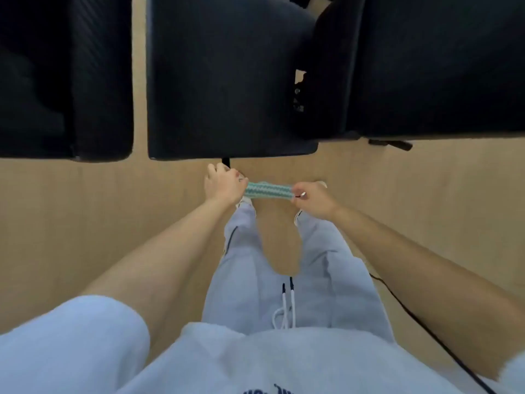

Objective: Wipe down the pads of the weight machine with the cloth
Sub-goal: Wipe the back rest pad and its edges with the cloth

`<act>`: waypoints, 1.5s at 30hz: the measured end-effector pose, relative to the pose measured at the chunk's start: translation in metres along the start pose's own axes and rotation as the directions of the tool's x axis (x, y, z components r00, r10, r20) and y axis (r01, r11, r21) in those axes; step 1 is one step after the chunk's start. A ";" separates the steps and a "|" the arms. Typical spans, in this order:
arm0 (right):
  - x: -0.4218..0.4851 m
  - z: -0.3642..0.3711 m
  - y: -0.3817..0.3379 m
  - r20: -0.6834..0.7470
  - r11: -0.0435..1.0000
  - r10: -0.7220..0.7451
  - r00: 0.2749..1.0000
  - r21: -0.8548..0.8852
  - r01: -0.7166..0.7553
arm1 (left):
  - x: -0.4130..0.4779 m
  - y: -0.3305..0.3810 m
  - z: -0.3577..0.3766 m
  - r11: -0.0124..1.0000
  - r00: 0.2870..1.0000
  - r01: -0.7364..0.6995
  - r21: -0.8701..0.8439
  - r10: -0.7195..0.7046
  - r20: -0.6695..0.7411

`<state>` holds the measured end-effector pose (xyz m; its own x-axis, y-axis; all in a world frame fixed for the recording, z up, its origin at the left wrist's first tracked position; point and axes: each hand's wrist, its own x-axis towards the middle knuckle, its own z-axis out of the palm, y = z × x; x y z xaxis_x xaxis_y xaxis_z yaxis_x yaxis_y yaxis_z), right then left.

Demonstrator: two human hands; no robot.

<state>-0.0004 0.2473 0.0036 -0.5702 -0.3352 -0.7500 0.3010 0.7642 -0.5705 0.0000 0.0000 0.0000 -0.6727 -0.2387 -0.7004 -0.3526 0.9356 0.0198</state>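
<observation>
Head view, looking down: I see both hands stretching a teal-and-white striped cloth (268, 190) taut just below the near edge of the middle black pad (227, 81). Left hand (224, 186) grips one end with fingers curled closed; right hand (312, 199) pinches the other (a ring glints there). Two more pads (65, 81) flank the middle one above the tan floor (85, 223).

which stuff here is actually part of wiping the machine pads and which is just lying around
Part of the job:
- striped cloth, stretched between the left hand and right hand
- middle black pad
- left black pad
- right black pad

Just there:
- black cable trailing over the floor
- small dark bracket under the right pad's edge
</observation>
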 end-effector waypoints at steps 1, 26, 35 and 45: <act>0.010 0.000 0.001 0.031 0.999 0.028 0.999 -0.019 -0.027 | 0.006 0.000 0.003 0.995 1.000 0.009 0.097 -0.011 0.019; -0.040 -0.093 -0.062 -0.015 0.907 -0.185 0.983 0.383 0.177 | -0.051 0.085 -0.106 0.600 0.831 -0.388 -0.700 0.557 0.017; -0.115 -0.157 -0.081 -0.276 0.870 -0.226 0.934 0.375 0.322 | -0.102 0.128 -0.172 0.508 0.738 -0.568 -0.648 0.663 -0.126; -0.200 -0.192 -0.112 -0.761 0.930 -0.011 0.649 0.231 0.286 | -0.050 0.138 -0.227 0.578 0.651 -0.719 -0.386 0.754 -0.085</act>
<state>-0.0670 0.3347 0.2818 -0.9549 0.1931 -0.2256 0.2930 0.4876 -0.8224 -0.1622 0.0820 0.1998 -0.7590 0.5279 -0.3810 0.0288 0.6119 0.7904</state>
